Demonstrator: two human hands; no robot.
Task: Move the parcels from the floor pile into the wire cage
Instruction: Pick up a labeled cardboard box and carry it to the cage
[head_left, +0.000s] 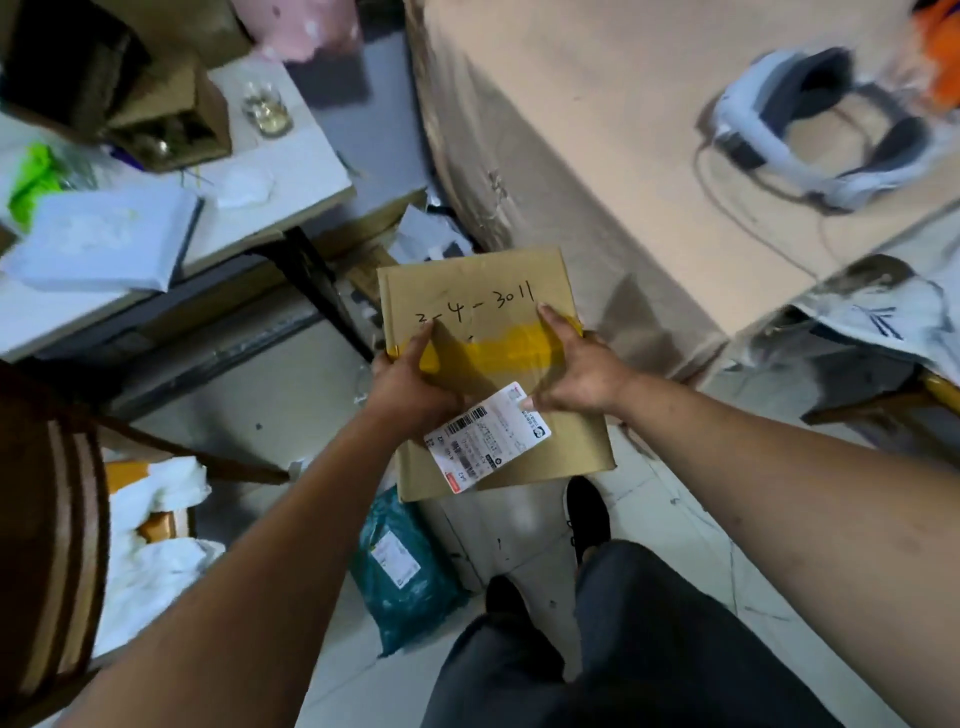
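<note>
Dark trousers and two black shoes fill the 6 o'clock edge of the view, standing on a pale tiled floor. Two bare forearms reach up from there to a flat cardboard box held in the air at the centre. The left hand grips the box's 9 o'clock edge, thumb laid on top across a band of yellow tape and fingers tucked underneath. The right hand grips the 3 o'clock edge, one finger stretched up along the lid toward the handwritten "3-4-3011". A white shipping label sits askew on the lid between the wrists. Just below the box at 7 o'clock a teal mailer bag lies on the floor beside the nearer shoe. At 8 o'clock a brown chair crowds the edge, with crumpled white bags heaped against it. At 10 o'clock a white table carries a glass jar, an open carton, a white padded parcel and something bright green; more packages are jammed beneath it. From 12 to 3 o'clock a tan-covered table stands close behind the box, bearing a white headset with a trailing cable. A grey mailer droops at its 3 o'clock corner.
</note>
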